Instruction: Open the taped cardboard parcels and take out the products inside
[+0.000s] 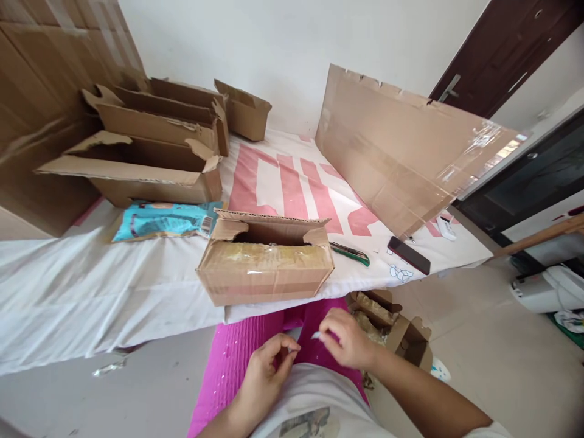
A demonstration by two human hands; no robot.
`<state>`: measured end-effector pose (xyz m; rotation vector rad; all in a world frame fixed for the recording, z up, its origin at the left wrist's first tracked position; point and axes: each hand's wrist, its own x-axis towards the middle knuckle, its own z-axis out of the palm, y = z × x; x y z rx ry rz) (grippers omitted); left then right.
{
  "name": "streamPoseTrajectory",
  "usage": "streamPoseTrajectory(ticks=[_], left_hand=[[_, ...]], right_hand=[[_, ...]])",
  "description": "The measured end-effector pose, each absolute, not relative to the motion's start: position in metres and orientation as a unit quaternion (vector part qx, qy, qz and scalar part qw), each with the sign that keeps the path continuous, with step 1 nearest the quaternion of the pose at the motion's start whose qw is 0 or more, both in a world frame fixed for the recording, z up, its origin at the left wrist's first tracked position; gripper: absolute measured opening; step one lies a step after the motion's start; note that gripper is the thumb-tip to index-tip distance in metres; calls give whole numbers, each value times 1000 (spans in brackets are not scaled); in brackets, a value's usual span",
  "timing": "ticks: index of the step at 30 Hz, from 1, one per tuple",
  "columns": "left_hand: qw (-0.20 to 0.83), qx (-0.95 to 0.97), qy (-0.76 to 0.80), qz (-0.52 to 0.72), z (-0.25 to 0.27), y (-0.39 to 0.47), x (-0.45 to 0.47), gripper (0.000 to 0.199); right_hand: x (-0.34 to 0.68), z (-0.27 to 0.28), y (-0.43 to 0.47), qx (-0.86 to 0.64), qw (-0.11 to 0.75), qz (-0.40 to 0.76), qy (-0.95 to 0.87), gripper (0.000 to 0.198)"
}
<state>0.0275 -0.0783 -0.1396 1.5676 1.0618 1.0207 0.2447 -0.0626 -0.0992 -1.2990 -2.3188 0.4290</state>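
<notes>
Above my lap, my left hand (269, 368) is closed in a pinch, thumb against forefinger; anything between those fingertips is too small to make out. My right hand (347, 337), just across from it, pinches a small white scrap (316, 335) that looks like paper or a sticker. In front of both hands, at the table's near edge, stands a small cardboard box (264, 274) with its top flaps up and clear tape along its front. Beside it lies a green utility knife (351, 253). Small blue-edged white labels (400, 274) are scattered near a dark phone (409, 254).
Several open cardboard boxes (150, 167) stand at the left, with a blue packet (166, 220) before them. A large cardboard sheet (387, 146) leans upright at the right, near a white device (446, 227). Torn boxes (410, 340) lie on the floor beside my right arm.
</notes>
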Motion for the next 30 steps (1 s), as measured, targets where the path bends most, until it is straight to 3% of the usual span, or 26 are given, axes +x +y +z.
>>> streamPoseTrajectory(ticks=[5,11,17,22,26,28,30], left_hand=[[474,581,488,446,-144,-78,19,15],[464,619,480,414,-148,-79,18,16],[399,673,451,430,-145,-81,17,7],[186,747,354,532,-115,-73,-15,24],[-28,659,431,616,-76,-44,-58,26],[-58,627,508,588,-59,-23,-75,22],[-14,656,543,524,-48,-3,-84,29]], right_hand=[[346,-69,-18,-677,102,-49,-728,22],[415,-61,3,-731,11,-125,-671,20],[415,-66,3,-751,-6,-168,-639,15],[416,-61,6,-741,41,-164,-649,16],[393,-51,10,-644,205,-162,-719,17],[368,-40,11,-578,286,-129,-753,14],[338,-27,10,-519,333,-83,-783,12]])
